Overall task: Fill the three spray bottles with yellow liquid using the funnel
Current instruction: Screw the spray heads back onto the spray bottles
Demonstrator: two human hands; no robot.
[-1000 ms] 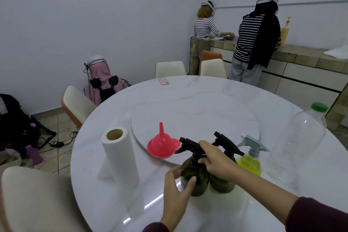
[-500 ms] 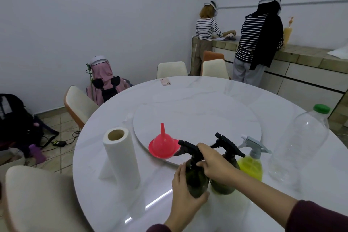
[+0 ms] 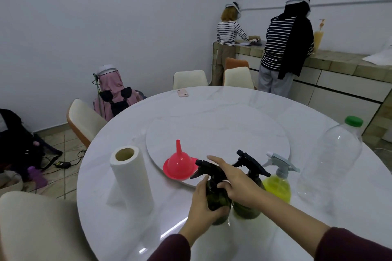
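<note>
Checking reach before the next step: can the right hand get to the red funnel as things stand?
Probably yes. The right hand sits at the dark spray bottle's head, and the red funnel stands just beyond, upside down on the turntable's edge, with nothing between them.

A home dining room: round marble table (image 3: 212,112), cream chairs (image 3: 189,79), tiled counter (image 3: 339,65).

A single head-worn wide-angle view looks forward and down from the near edge of the round counter (image 3: 212,116), close above it, facing the far wall.
</note>
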